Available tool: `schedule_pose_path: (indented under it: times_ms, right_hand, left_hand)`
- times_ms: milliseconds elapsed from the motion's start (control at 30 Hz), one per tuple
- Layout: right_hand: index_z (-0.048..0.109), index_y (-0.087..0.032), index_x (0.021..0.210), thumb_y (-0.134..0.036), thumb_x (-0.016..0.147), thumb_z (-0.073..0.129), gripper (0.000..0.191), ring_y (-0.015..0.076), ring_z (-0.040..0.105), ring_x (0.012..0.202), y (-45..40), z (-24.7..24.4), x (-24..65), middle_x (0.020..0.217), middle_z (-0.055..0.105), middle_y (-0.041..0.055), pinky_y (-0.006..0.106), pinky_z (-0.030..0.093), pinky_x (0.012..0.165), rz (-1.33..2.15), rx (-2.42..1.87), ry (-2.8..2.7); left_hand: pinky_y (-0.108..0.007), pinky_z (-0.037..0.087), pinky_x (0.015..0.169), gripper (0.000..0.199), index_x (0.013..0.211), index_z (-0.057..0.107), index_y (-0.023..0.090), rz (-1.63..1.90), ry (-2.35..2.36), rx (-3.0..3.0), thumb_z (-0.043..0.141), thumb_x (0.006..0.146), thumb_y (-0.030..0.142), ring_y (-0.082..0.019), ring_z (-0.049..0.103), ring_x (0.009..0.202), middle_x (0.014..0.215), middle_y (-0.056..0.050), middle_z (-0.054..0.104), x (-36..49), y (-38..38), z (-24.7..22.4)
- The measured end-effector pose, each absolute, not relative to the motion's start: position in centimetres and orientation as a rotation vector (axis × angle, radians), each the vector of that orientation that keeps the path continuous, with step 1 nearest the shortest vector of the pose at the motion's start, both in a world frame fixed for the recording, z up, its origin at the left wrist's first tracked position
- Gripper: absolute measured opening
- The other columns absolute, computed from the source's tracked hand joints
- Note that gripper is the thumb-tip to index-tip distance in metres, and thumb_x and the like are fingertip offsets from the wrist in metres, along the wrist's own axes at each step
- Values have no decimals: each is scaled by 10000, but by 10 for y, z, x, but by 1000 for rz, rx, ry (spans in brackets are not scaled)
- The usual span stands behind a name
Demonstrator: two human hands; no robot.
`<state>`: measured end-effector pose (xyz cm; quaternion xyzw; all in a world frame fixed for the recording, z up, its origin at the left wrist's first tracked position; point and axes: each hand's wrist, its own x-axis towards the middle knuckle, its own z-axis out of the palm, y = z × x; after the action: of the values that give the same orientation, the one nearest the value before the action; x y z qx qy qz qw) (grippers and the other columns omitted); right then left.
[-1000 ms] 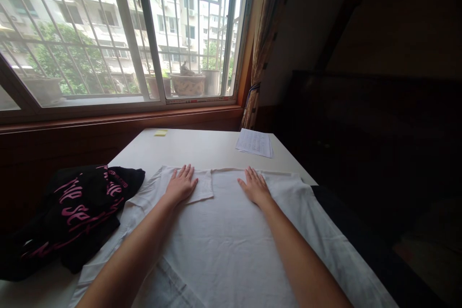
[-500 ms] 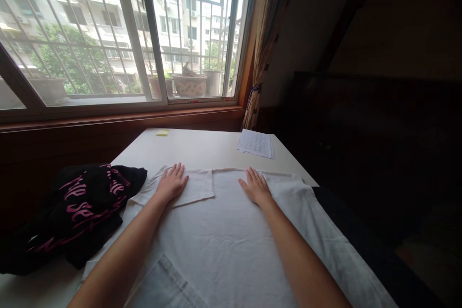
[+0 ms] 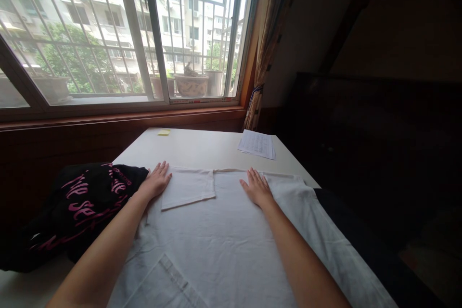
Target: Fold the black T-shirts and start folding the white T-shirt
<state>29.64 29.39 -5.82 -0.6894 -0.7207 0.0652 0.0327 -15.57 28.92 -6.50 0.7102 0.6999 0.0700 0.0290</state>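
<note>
A white garment (image 3: 224, 226) lies spread over the near part of the white table (image 3: 202, 147), with a folded-over flap at its upper left. My left hand (image 3: 158, 179) rests flat at the flap's left edge, fingers apart, beside a crumpled black garment (image 3: 90, 202) with pink lettering. On the upper right part of the white cloth, my right hand (image 3: 256, 186) lies palm down with its fingers spread. Neither hand grips anything.
Printed papers (image 3: 257, 144) lie at the table's far right corner and a yellow note (image 3: 163, 132) at the far left. Behind the table are a barred window and a tied curtain (image 3: 257, 91). Something dark lies along the right side of the white garment.
My left hand has slid left off the folded flap to its outer edge, by the black garment. My right hand has stayed in place on the cloth.
</note>
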Motion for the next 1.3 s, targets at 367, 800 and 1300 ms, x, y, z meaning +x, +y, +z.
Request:
schedule_pose_path:
  times_ms: [367,800,1300]
  right_hand:
    - [141,-146,1609,-626,990,144,783,181,43,1546,295,-62,297,1687,72,41,434,9,1242,172,-2130,-2211]
    - [169,-150,1606,-606,995,151,762,184,67,1544,292,-63,303,1685,97,36,425,42,1245,144,-2123,-2230]
    - [189,-155,1602,-601,996,153,754,192,72,1545,288,-65,311,1685,108,46,433,61,1241,115,-2122,-2228]
  left_hand:
    - [-466,195,1239,544,1466,458,54,360,2093,2519,348,950,186,-275,249,1513,1598,-167,358,-159,256,-57]
    - [-446,241,1211,600,1549,346,133,148,2110,2442,276,1025,419,-238,237,1519,1637,-102,264,-160,211,-66]
    - [-449,213,1219,616,1562,318,143,107,2124,2407,253,1031,448,-232,212,1527,1648,-85,231,-158,211,-65]
